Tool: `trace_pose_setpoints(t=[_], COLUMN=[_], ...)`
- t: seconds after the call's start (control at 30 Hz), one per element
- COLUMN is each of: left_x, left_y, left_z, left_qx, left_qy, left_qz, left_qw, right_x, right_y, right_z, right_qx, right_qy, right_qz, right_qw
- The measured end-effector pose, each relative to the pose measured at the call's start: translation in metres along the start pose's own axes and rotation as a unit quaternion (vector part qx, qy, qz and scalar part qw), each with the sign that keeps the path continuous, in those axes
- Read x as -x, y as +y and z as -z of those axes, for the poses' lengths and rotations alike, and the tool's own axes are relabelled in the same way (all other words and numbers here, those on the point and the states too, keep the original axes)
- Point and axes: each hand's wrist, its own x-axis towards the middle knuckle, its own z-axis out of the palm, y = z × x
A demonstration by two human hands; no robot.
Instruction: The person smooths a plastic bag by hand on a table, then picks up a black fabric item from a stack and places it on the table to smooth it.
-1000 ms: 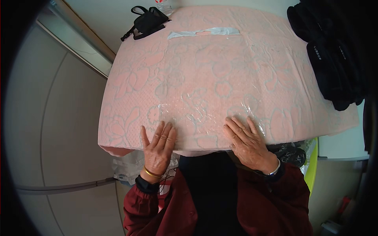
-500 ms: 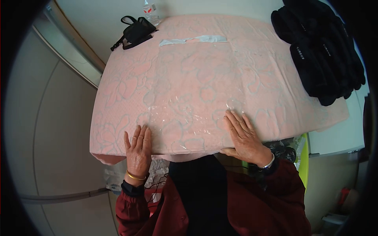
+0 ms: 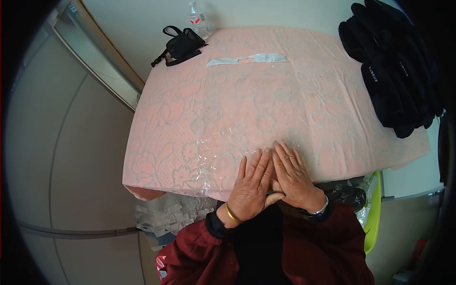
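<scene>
Prob. a home rm: beyond my hands (image 3: 250, 190), a pink floral cloth (image 3: 166, 114) over a table, w/ a water bottle (image 3: 198, 21) by the wall.

Both hands, the left hand (image 3: 251, 192) and the right hand (image 3: 295, 184), lie flat and close together on the clear plastic bag (image 3: 251, 104), at the near edge of the pink cloth (image 3: 166, 123). At the far left is a black pouch (image 3: 183, 46), beside a bottle (image 3: 198, 21).

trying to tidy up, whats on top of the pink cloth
On the pink cloth lie a clear plastic bag, a black pouch and dark garments. The left hand and right hand rest on the bag, hiding part of it.
</scene>
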Motion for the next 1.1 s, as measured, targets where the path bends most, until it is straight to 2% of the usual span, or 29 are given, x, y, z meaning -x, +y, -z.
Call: trace_pose_setpoints(t=[0.1, 0.3, 0.43, 0.6, 0.83, 0.97, 1.03, 1.1], left_x=[-0.003, 0.042, 0.054, 0.069, 0.133, 0.133, 0.126, 0.107], left_y=[-0.009, -0.064, -0.086, -0.074, -0.034, -0.039, -0.04, -0.034], left_z=[-0.009, 0.023, 0.035, 0.034, 0.012, 0.03, 0.039, 0.042], left_qx=[0.024, -0.075, -0.098, -0.108, -0.066, -0.083, -0.084, -0.065], left_qy=[0.015, 0.009, -0.003, -0.012, 0.059, 0.031, 0.062, 0.089], left_qz=[0.008, 0.112, 0.141, 0.134, 0.172, 0.149, 0.101, 0.064], left_qw=[1.0, 0.991, 0.985, 0.985, 0.981, 0.985, 0.989, 0.992], right_x=[0.009, 0.026, 0.026, 0.04, 0.087, 0.082, 0.065, 0.042], right_y=[0.008, 0.029, 0.033, 0.028, 0.001, 0.008, 0.008, -0.002], right_z=[-0.004, 0.018, 0.02, 0.018, 0.025, 0.033, 0.035, 0.032], right_qx=[0.027, 0.005, -0.002, 0.016, -0.029, -0.059, -0.056, -0.057], right_qy=[-0.027, -0.059, -0.054, -0.042, -0.015, 0.005, 0.038, 0.026], right_qz=[-0.051, -0.066, -0.073, -0.068, -0.055, -0.049, -0.044, -0.029], right_qw=[0.998, 0.996, 0.996, 0.997, 0.998, 0.997, 0.997, 0.998])
